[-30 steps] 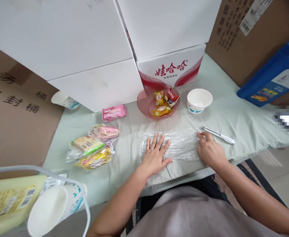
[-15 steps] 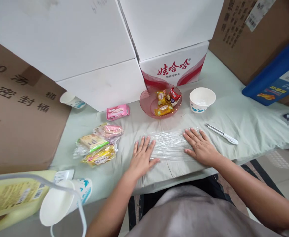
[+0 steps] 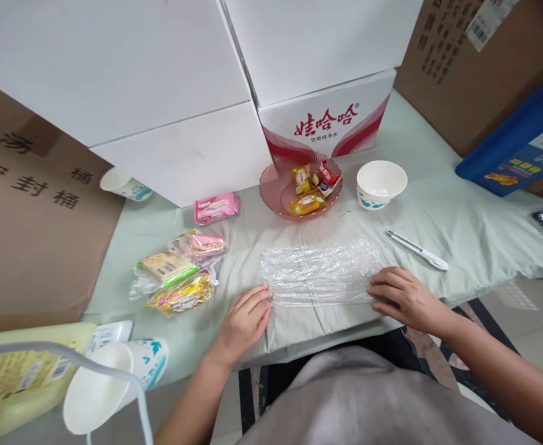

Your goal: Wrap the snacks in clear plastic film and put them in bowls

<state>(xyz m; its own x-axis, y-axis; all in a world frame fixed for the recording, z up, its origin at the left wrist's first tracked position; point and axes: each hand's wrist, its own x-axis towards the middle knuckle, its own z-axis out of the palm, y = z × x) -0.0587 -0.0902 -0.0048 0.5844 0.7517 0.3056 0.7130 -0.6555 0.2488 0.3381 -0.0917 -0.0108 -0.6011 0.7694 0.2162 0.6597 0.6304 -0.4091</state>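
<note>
Film [image 3: 322, 275] lies spread on the worktop [image 3: 438, 173]; creases are left. Left hand [image 3: 246, 320], fingers together and curled, meets the film's left edge; right hand [image 3: 406, 300], fingers slightly parted, its right. Any pinch: cannot tell.

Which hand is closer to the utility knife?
Right. The right hand is just to the near side of the utility knife; the left hand is farther left, by the plastic film.

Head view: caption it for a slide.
Left hand and right hand at opposite ends of a crinkled clear plastic sheet, pink bowl of wrapped snacks beyond.
</note>
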